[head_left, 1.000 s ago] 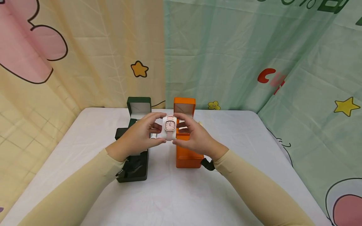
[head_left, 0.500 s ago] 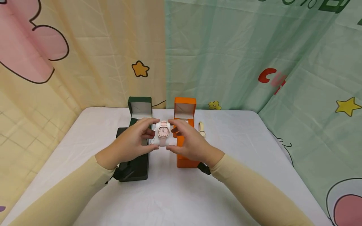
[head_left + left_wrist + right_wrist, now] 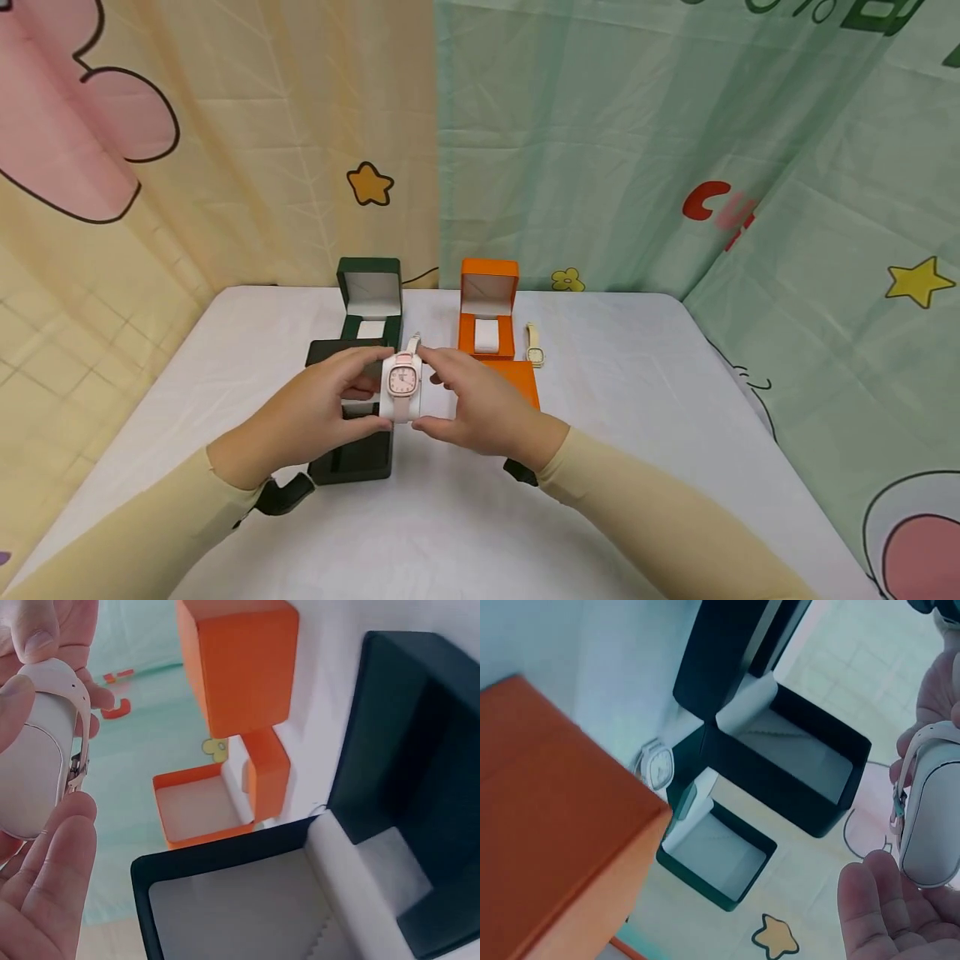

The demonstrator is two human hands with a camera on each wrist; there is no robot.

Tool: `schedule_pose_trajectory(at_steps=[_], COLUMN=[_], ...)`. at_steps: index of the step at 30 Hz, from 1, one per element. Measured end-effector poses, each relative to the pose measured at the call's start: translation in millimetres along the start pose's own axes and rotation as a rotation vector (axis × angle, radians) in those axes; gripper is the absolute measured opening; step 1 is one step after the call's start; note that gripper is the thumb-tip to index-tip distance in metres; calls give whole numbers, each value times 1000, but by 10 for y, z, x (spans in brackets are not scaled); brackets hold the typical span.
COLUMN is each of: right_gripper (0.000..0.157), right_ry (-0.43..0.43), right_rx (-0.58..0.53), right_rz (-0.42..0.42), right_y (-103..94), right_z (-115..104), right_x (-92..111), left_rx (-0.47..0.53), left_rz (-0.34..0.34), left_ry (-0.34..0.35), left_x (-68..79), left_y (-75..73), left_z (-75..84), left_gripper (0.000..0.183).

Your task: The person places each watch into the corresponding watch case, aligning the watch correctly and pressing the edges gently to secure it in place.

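A pink watch (image 3: pixel 402 381), with a squarish face and pink strap, is wrapped round a white cushion (image 3: pixel 386 406). My left hand (image 3: pixel 307 412) grips the cushion's left side between fingers and thumb. From the right, my right hand (image 3: pixel 487 408) pinches the same cushion at its top and bottom corners. In the left wrist view the strap's buckle (image 3: pixel 77 769) shows on the side. The watch is held in front of the black box (image 3: pixel 352 454), whose lid stands up and is partly covered by my left hand.
Behind stand a green box (image 3: pixel 370 287) and an orange box (image 3: pixel 490 287), lids raised, each with a white cushion inside. A second orange box (image 3: pixel 521 379) is partly behind my right hand. A yellow-strapped watch (image 3: pixel 534 346) lies right; a white watch (image 3: pixel 656 765) sits between the boxes.
Both hands have brought the pink watch left and closer to me, from in front of the orange boxes to beside the black box. The yellow-strapped watch and the orange box's cushion have come into sight.
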State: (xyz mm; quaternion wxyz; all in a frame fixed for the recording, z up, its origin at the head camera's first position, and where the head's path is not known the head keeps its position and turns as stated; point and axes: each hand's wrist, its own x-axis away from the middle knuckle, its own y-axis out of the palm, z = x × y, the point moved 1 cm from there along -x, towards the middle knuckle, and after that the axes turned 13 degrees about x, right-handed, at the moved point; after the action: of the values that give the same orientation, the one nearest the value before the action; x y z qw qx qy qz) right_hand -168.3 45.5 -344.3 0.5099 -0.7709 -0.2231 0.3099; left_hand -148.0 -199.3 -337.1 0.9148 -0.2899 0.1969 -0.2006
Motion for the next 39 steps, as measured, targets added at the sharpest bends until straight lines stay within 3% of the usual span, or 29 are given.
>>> schedule_pose_trajectory(at_steps=[13, 19, 29, 39], right_gripper=[84, 82, 81, 79], right_ry=[-26, -47, -47, -43], right_rx=[60, 101, 159, 180], right_rz=[-107, -110, -143, -157], right_y=[211, 369, 549, 689], right_z=[-167, -176, -230, -242], right_x=[-34, -74, -199, -285], left_rx=[-42, -86, -166, -186], left_rz=[1, 11, 23, -8], left_ry=[-72, -49, -58, -140], left_x=[330, 420, 490, 512], left_y=[-14, -4, -11, -26], left_z=[-103, -202, -363, -510], left_gripper=[80, 78, 75, 75])
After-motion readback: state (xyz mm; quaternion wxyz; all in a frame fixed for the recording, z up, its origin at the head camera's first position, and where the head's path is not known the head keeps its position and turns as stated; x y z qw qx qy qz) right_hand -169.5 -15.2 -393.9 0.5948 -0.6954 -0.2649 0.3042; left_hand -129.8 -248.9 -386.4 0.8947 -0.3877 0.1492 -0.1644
